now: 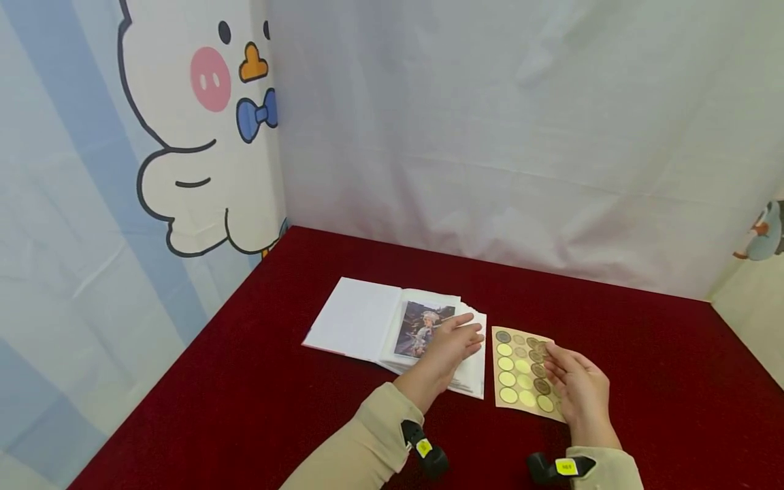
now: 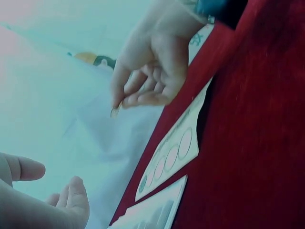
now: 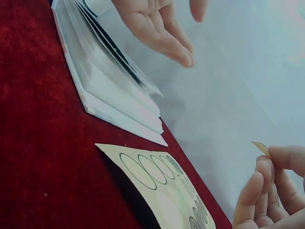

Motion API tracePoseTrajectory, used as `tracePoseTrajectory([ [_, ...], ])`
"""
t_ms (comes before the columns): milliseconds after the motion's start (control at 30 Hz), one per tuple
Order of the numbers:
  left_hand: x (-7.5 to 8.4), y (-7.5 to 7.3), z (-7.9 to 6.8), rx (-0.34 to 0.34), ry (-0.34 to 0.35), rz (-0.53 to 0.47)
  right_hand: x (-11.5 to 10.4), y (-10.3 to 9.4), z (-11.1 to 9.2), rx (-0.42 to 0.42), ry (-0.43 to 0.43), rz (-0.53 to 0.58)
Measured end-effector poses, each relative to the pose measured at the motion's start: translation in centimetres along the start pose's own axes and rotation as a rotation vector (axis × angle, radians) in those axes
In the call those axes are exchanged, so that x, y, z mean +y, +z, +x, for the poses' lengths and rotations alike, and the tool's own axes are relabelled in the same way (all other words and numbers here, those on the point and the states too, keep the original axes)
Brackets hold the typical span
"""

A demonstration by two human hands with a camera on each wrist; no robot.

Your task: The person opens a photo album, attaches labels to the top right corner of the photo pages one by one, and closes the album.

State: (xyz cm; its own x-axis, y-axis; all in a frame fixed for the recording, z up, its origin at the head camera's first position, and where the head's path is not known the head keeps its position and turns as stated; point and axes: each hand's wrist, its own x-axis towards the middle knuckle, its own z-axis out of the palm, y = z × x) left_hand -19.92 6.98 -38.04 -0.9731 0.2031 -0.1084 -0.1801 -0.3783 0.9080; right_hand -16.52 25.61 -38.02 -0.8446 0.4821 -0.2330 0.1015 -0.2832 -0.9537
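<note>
My right hand (image 1: 580, 389) pinches a small gold-edged sticker (image 3: 260, 147) between thumb and fingertip, above the right side of a tan sticker sheet (image 1: 513, 368). Rows of round yellow and dark stickers cover that sheet. A photo album (image 1: 361, 316) lies open to the left of the sheet, its white cover folded out flat. On its page shows a photo (image 1: 412, 328) of a figure in pale headwear. Over the album's right half hovers my left hand (image 1: 450, 352), fingers extended and holding nothing; it hides part of the photo and page.
A dark red cloth (image 1: 245, 408) covers the table. Behind it hangs a white curtain (image 1: 520, 136), and at the left a blue-striped curtain (image 1: 55, 204) carries a large cartoon duck (image 1: 202, 122). The sheet's near edge curls up off the cloth.
</note>
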Motion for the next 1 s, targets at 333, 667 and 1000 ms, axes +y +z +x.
tracePoseTrajectory([
  [333, 0.9, -2.0, 0.8, 0.043, 0.036, 0.048, 0.2, 0.4, -0.1, 0.004, 0.014, -0.008],
  [667, 1.5, -3.3, 1.0, 0.025, 0.017, 0.085, 0.9, 0.7, 0.2, -0.032, -0.021, -0.014],
  [1000, 1.9, -4.9, 1.3, 0.059, 0.018, 0.174, 0.5, 1.8, -0.1, -0.053, -0.015, -0.019],
])
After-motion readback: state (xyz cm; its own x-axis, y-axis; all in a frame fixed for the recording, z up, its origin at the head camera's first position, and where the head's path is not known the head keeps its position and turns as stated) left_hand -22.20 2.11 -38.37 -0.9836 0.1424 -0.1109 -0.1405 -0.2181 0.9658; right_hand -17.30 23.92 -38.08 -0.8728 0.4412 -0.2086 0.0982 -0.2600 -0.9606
